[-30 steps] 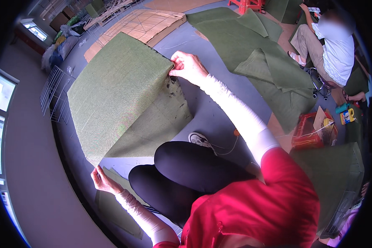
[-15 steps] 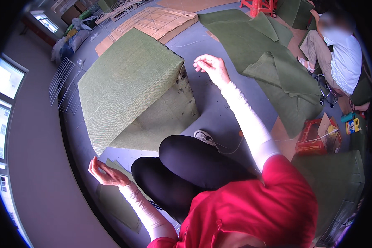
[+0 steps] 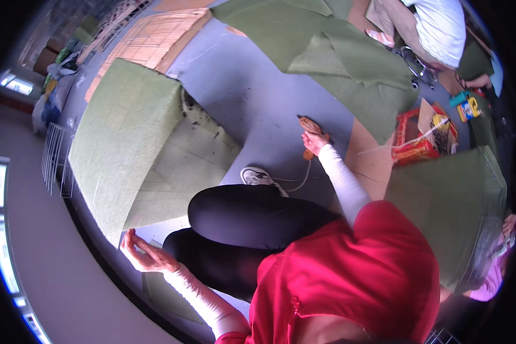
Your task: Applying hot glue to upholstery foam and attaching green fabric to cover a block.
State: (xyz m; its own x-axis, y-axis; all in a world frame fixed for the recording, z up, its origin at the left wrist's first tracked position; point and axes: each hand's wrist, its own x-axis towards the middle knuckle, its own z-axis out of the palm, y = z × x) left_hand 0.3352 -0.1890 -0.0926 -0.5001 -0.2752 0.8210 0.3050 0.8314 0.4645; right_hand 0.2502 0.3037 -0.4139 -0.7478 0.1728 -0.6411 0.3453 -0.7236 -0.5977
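Observation:
A large green sheet-covered box (image 3: pixel 123 129) stands tilted in front of me, its hollow side towards my legs and dark smears along its right edge. My left hand (image 3: pixel 148 257) is at the box's near lower corner, its bent fingers closed on the edge of the green sheet; the contact is partly hidden. Farther right, my right hand (image 3: pixel 314 141) is wrapped round an orange-brown glue gun (image 3: pixel 308 124) just above the grey floor. The gun has a dark tip pointing away from me, and a pale cord runs by it.
At right stand a red crate (image 3: pixel 410 129) with tools and cord, and another green-covered box (image 3: pixel 447 212). Green sheets (image 3: pixel 350 74) lie beyond. A co-worker in a white top (image 3: pixel 438 28) sits far right; another person's hand (image 3: pixel 508 225) shows at the right edge. A wire rack (image 3: pixel 54 160) leans left.
My right hand has gone from beside the box, where it was empty, down to the floor and taken hold of the glue gun. My left hand stays by the box corner. The view has turned rightward.

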